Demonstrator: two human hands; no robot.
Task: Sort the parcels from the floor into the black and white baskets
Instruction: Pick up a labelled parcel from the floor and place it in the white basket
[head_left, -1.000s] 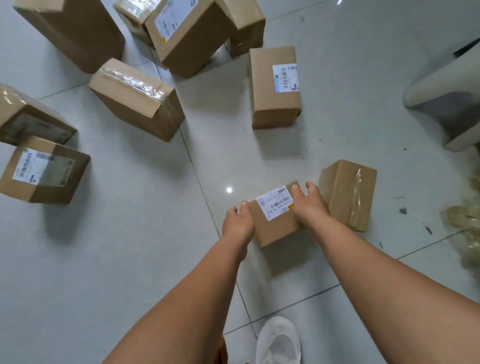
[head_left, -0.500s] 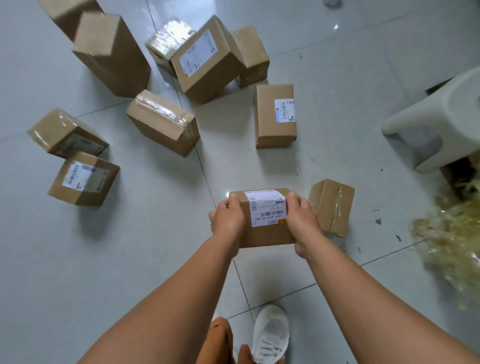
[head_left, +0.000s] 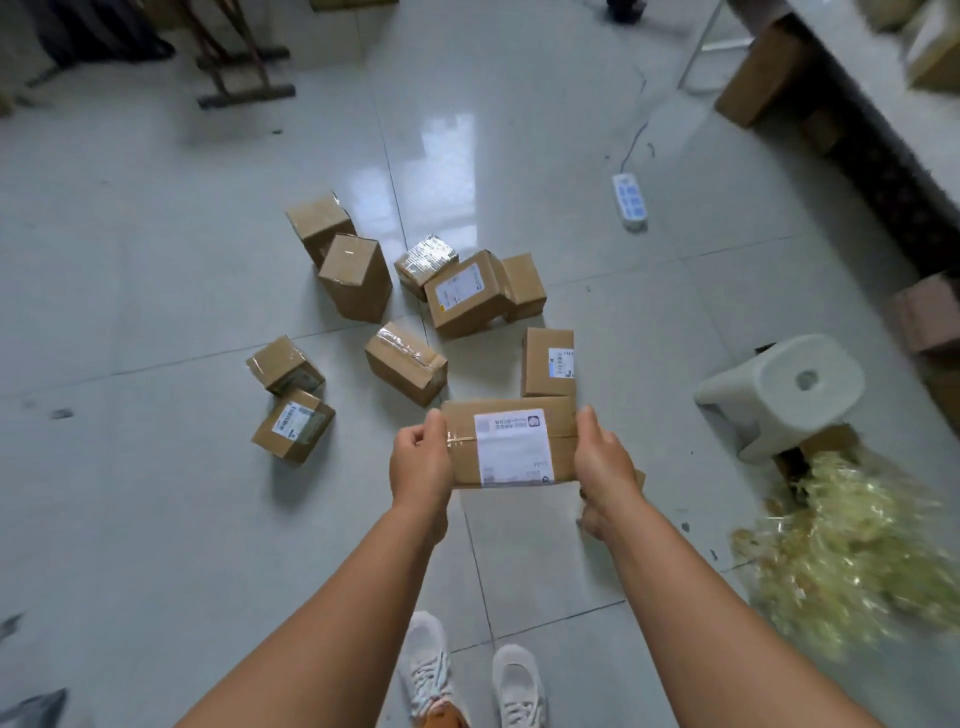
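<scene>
The left hand and right hand clamp the ends of the parcel, fingers curled round it, above the floor; stiff cardboard, seemingly light; end grips suit it.

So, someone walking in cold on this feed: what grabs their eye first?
The labelled parcel held up at centre frame, gripped at its ends by the left hand and right hand. Behind it, brown boxes lie scattered over the glossy tiled floor. A white stool stands at right.
</scene>
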